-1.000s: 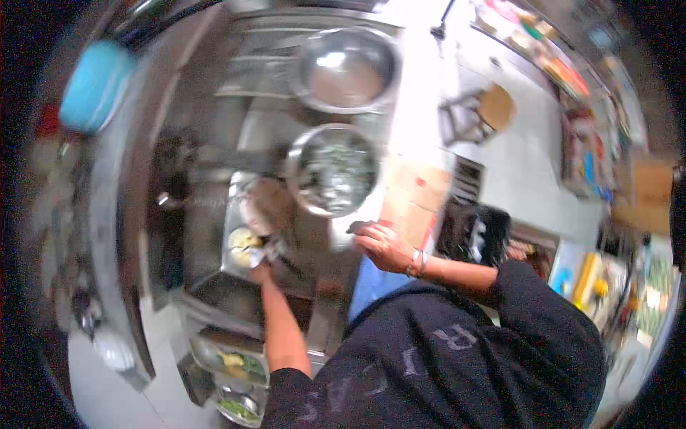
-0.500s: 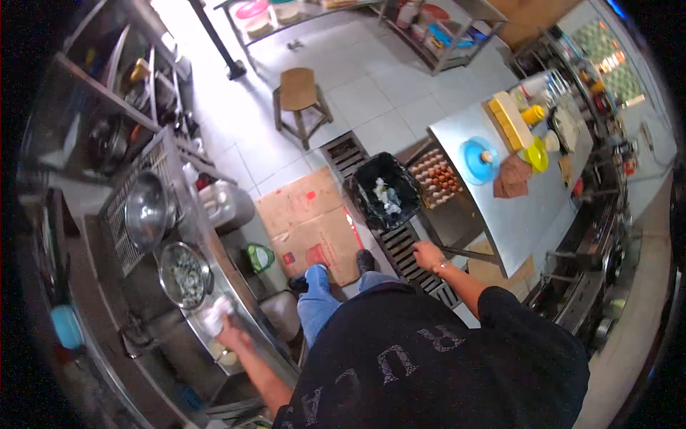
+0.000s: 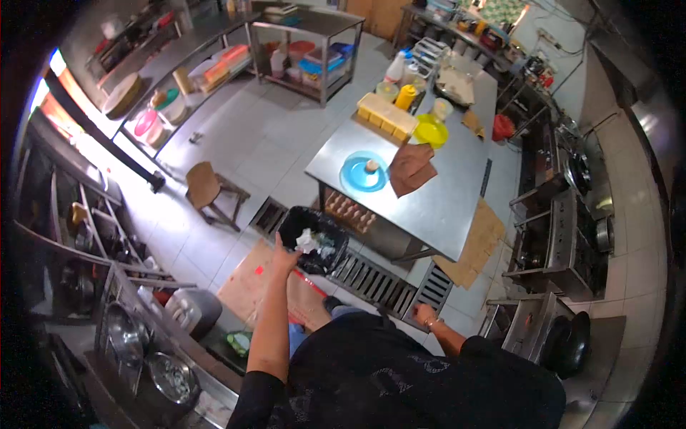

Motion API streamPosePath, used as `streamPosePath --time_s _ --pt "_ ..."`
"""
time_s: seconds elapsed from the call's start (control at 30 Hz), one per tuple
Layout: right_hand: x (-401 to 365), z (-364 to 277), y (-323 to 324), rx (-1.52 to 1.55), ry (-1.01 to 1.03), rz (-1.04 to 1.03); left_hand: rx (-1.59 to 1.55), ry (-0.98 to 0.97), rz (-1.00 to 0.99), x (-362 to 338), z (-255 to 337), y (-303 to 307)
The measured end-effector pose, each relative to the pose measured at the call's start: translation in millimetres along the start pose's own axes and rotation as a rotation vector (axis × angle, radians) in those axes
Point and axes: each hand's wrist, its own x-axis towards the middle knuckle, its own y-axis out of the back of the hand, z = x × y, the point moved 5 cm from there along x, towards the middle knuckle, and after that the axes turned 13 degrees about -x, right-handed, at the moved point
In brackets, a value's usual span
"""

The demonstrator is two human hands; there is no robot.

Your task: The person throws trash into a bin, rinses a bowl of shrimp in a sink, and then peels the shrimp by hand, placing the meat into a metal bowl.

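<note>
My left hand (image 3: 284, 255) reaches over the near left rim of a black-lined bin (image 3: 289, 226), its thumb and fingers apart. Just beyond the fingers, crumpled white paper (image 3: 307, 242) lies at the top of the bin, among other pale scraps. My right hand (image 3: 425, 314) hangs low above the floor grate (image 3: 375, 284), fingers curled in, with nothing visible in it. A metal bowl of greyish pieces (image 3: 173, 377) stands on the steel counter at the lower left.
Right of the bin stands a steel table (image 3: 429, 214) with a blue dish (image 3: 366, 171), brown cloth (image 3: 413, 168) and yellow tub (image 3: 389, 114); egg trays (image 3: 350, 213) sit below. A wooden stool (image 3: 204, 187) is at the left, stoves (image 3: 557, 250) at the right. Cardboard (image 3: 250, 286) lies on the floor.
My left hand has moved from the counter to the bin; the white paper it held now lies in the bin, and its fingers have opened. The view has turned rightward.
</note>
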Motion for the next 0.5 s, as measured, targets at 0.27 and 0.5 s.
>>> streamPosePath --time_s 0.27,0.5 --pt "13.3 -8.0 5.8 0.025 -0.038 -0.050 0.027 -0.007 -0.103 -71.3 54.6 57.7" --pt "117.5 -91.0 76.9 -0.048 0.278 0.130 -0.633 0.105 0.570 -296.3 -27.6 215.1"
